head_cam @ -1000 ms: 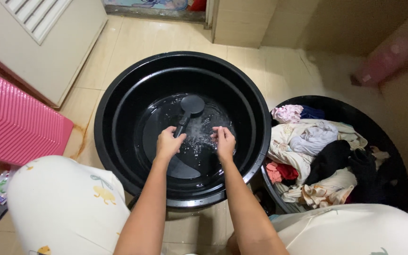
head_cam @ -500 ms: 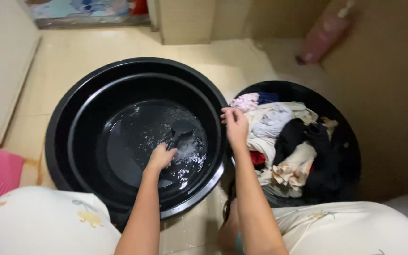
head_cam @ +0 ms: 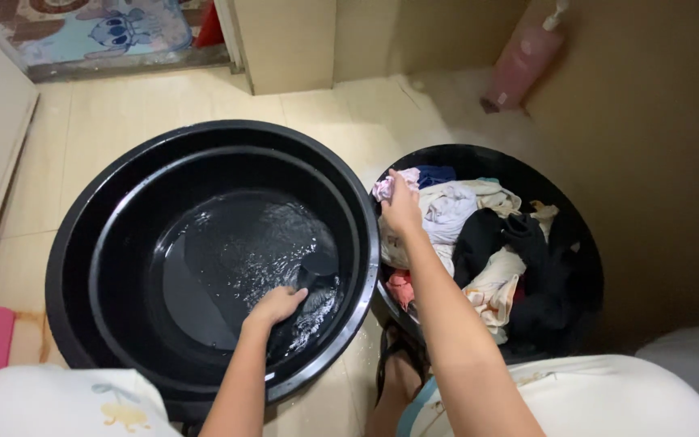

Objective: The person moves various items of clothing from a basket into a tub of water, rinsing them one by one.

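shower head [head_cam: 317, 265] lies in our black basin [head_cam: 74, 243], gripped by our left hand [head_cam: 275, 306]; our right hand [head_cam: 402, 209] pinches a pink garment [head_cam: 383, 187] in the laundry tub [head_cam: 584, 251].

The left hand [head_cam: 275, 305] hides the shower head's [head_cam: 317, 267] handle; spray blurs its face.

Under you is a cream tiled floor [head_cam: 147, 113]. A big black basin [head_cam: 74, 243] with shallow water sits on it, and a second black tub [head_cam: 584, 267] piled with clothes stands just beside it. A pink bottle [head_cam: 519, 57] stands by the wall, and a patterned mat [head_cam: 99, 28] lies at the doorway.
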